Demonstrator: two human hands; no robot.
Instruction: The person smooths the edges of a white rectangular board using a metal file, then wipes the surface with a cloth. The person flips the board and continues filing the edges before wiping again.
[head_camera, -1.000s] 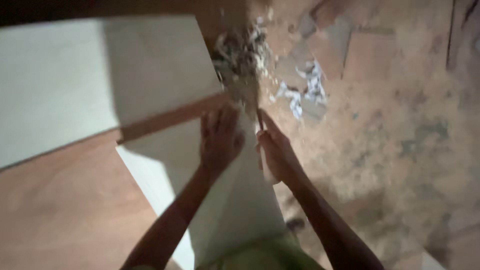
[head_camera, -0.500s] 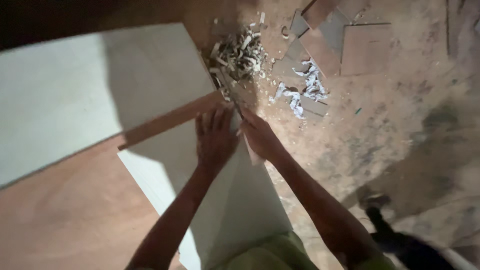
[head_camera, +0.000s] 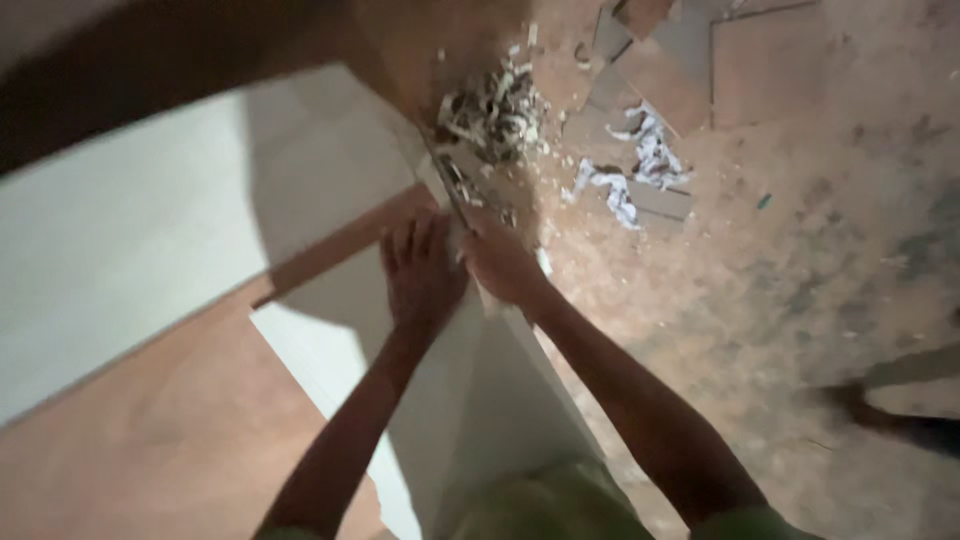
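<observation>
A pale whitish tile (head_camera: 450, 400) lies in front of me on a reddish-brown floor (head_camera: 130, 450). My left hand (head_camera: 420, 270) rests flat on the tile's far end, fingers spread. My right hand (head_camera: 500, 265) is curled at the tile's far right edge; the blur hides whether it grips the edge or a thin tool. A second, larger pale tile (head_camera: 150, 220) lies to the left, with a narrow brown gap (head_camera: 340, 245) between the two.
A heap of pale chips and debris (head_camera: 495, 115) lies just beyond my hands. Broken brown tile pieces (head_camera: 680, 70) and crumpled white scraps (head_camera: 640, 165) are scattered at the top right. Dusty bare ground (head_camera: 780, 280) spreads to the right.
The view has shifted, so the tiles and debris sit more to the right in the frame. Both hands stay at the tile's far edge, close together.
</observation>
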